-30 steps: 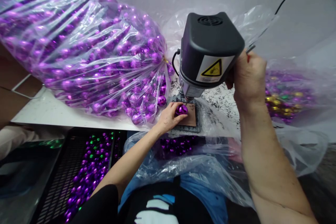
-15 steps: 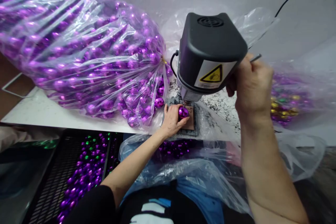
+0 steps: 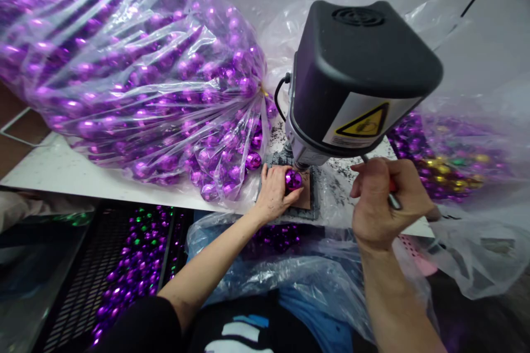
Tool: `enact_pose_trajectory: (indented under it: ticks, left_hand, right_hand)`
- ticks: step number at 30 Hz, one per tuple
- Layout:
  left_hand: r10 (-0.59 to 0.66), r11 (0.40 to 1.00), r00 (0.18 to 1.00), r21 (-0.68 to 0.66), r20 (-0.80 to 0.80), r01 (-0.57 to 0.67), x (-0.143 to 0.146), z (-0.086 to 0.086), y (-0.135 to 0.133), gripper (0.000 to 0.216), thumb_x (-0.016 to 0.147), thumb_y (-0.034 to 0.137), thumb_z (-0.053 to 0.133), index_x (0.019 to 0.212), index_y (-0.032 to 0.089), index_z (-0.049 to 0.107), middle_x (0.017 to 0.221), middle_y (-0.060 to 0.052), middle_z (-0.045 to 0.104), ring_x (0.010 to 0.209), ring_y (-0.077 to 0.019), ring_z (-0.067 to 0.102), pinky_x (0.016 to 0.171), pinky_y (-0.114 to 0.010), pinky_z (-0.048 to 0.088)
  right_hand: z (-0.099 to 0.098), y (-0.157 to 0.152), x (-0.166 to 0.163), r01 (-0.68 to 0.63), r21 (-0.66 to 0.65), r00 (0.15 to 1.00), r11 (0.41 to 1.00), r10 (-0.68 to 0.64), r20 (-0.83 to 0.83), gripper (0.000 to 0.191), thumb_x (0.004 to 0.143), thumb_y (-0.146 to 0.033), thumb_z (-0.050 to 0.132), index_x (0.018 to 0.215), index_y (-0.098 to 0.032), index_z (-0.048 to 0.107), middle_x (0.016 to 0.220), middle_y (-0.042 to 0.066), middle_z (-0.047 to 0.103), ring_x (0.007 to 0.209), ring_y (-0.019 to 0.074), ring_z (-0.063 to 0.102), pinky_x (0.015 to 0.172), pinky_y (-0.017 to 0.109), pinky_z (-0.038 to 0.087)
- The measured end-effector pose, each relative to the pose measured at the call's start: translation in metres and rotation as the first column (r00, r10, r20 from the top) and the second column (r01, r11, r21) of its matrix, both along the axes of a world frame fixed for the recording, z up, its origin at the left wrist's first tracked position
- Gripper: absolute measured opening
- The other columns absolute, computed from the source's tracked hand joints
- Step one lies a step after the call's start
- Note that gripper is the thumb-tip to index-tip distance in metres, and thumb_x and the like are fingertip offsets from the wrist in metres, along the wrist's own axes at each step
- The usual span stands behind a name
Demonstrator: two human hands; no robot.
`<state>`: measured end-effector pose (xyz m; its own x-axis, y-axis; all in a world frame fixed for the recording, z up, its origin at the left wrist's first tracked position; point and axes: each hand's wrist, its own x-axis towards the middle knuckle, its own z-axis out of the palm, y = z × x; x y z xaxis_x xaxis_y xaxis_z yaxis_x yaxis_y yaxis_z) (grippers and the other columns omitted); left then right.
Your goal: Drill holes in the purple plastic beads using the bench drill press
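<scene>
Compared with half a second ago, the right hand (image 3: 385, 198) is sitting lower, curling around the lever (image 3: 395, 202) beside the black machine housing (image 3: 364, 55). The left hand (image 3: 274, 190) is pinching a purple ball (image 3: 293, 179) between thumb and fingers; the ball is resting over the brown board (image 3: 305, 198), just by the chuck (image 3: 301, 165). Good work here is probably calling for a steady grip, even lever pressure and fingertips staying clear of the tool, whose tip is hiding from view.
</scene>
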<state>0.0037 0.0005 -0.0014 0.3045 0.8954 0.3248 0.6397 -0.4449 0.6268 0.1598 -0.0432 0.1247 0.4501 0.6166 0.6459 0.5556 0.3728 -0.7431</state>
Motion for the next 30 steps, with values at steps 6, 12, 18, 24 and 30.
enact_pose_trajectory:
  ticks: [6,12,18,24,30]
  left_hand:
    - [-0.009,1.0,1.0,-0.029,0.0,0.009,0.0,0.001,0.0,0.046,0.09,0.033,0.075,0.127,0.024,0.05,0.123,-0.009,0.065,0.125,-0.0289,0.06,0.129,-0.061,0.024]
    - [-0.004,1.0,1.0,-0.025,0.012,0.004,0.0,0.0,0.0,0.047,0.09,0.031,0.075,0.128,0.022,0.05,0.122,-0.009,0.065,0.124,-0.0285,0.06,0.129,-0.059,0.024]
    - [-0.012,1.0,1.0,-0.014,0.01,0.013,-0.001,0.0,0.0,0.045,0.09,0.03,0.075,0.126,0.021,0.05,0.121,-0.009,0.066,0.124,-0.0287,0.061,0.128,-0.058,0.026]
    - [-0.005,1.0,1.0,-0.006,0.004,0.005,-0.001,0.001,0.001,0.044,0.091,0.031,0.075,0.125,0.021,0.05,0.12,-0.01,0.066,0.122,-0.0285,0.061,0.126,-0.057,0.028]
    - [-0.017,1.0,1.0,-0.013,0.005,0.017,-0.002,0.001,0.001,0.045,0.09,0.034,0.075,0.127,0.021,0.052,0.121,-0.01,0.066,0.121,-0.0294,0.061,0.123,-0.056,0.033]
  right_hand:
    - [-0.021,0.011,-0.004,0.037,0.169,0.999,0.985,-0.04,0.015,0.018,0.095,-0.034,0.059,0.081,-0.023,0.063,0.062,-0.003,0.056,0.053,0.0115,0.053,0.057,0.032,0.043]
    - [-0.038,0.016,0.004,0.011,0.29,0.988,0.957,-0.056,0.145,0.01,0.093,-0.027,0.056,0.09,-0.027,0.066,0.068,-0.002,0.057,0.061,0.0146,0.06,0.064,0.034,0.052]
    - [-0.051,0.02,0.019,-0.045,0.31,0.95,0.95,-0.055,0.306,0.013,0.093,-0.025,0.055,0.098,-0.026,0.067,0.075,-0.001,0.064,0.065,0.0139,0.062,0.064,0.032,0.051]
    - [-0.044,0.015,0.018,-0.065,0.276,0.935,0.959,-0.038,0.353,0.011,0.093,-0.03,0.058,0.089,-0.025,0.066,0.074,-0.001,0.066,0.065,0.0118,0.061,0.058,0.027,0.048]
    - [0.028,0.019,0.006,0.01,0.036,0.999,0.999,-0.011,0.042,0.037,0.099,-0.043,0.054,0.072,-0.018,0.061,0.057,-0.004,0.047,0.05,0.0052,0.041,0.05,0.023,0.031]
